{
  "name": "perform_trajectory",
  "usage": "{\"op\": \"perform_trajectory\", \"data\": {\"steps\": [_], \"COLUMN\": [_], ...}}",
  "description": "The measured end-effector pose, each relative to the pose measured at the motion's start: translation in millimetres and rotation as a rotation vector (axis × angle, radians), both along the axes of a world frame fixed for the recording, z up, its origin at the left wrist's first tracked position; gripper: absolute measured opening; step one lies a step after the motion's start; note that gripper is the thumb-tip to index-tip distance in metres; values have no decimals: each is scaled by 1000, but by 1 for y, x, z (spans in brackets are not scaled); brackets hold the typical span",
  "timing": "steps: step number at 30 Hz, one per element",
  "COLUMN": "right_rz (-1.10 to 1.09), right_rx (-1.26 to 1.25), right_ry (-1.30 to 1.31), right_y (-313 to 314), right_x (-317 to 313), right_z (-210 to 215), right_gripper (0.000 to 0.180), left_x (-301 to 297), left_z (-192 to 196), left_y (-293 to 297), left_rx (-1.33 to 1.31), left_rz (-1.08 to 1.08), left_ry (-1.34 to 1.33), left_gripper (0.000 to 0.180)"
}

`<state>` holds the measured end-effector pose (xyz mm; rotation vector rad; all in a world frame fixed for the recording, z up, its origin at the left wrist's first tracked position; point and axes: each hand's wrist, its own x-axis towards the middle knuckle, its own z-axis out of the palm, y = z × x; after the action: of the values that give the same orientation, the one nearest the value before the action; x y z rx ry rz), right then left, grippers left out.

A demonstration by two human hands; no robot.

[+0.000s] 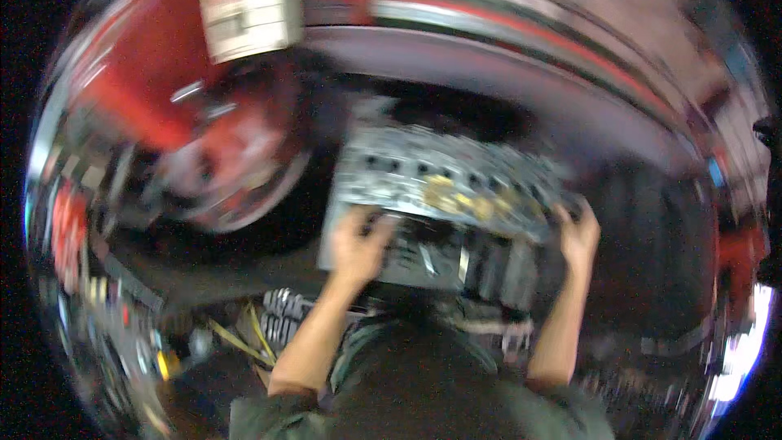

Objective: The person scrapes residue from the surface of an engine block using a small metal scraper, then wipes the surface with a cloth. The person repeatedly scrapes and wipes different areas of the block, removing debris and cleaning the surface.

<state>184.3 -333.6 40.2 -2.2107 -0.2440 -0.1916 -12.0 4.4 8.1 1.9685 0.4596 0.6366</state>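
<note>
A long silver-grey metal casting with a row of dark openings, which looks like an engine cylinder head (391, 165), lies across the middle of the view, blurred by motion. Yellowish patches mark its near side. My left hand (358, 248) is closed on its near left edge, thumb and fingers bent around it. At the right end, my right hand (579, 232) grips the same part, with its fingertips partly hidden behind the metal. Just below the casting, closer to me, shows a grey flat-sided piece (423, 275) with dark upright blocks beside it; its kind is unclear.
To the left stands a red machine (151, 106) with a round metal-rimmed base (244, 216). A pale printed sheet or box (252, 4) hangs above it. Behind the casting runs a grey ledge (489, 61). Blurred tools and small items (114, 318) crowd the lower left.
</note>
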Motion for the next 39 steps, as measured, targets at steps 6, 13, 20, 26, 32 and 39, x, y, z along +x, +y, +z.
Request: {"op": "perform_trajectory", "data": {"steps": [6,13,20,26,32,39], "right_rz": [9,65,-16,-41,-28,197], "right_rx": [-31,-195,-323,-320,-186,329], "right_ry": [54,135,106,-90,88,275], "right_y": [-7,14,30,31,27,20], "right_x": [19,24,10,5,3,-30], "right_z": [-1,-12,-29,-41,-20,34], "right_gripper": [25,27,29,28,29,11], "left_x": [-7,-2,0,5,34,113], "left_z": [-4,-6,-5,4,34,56], "left_y": [-2,-2,-11,-20,-46,-111], "left_rx": [-62,-45,-71,-55,23,-207], "left_rz": [103,41,12,-27,-234,-597], "left_ry": [78,77,54,44,30,240], "left_gripper": [17,18,21,19,22,34]}}
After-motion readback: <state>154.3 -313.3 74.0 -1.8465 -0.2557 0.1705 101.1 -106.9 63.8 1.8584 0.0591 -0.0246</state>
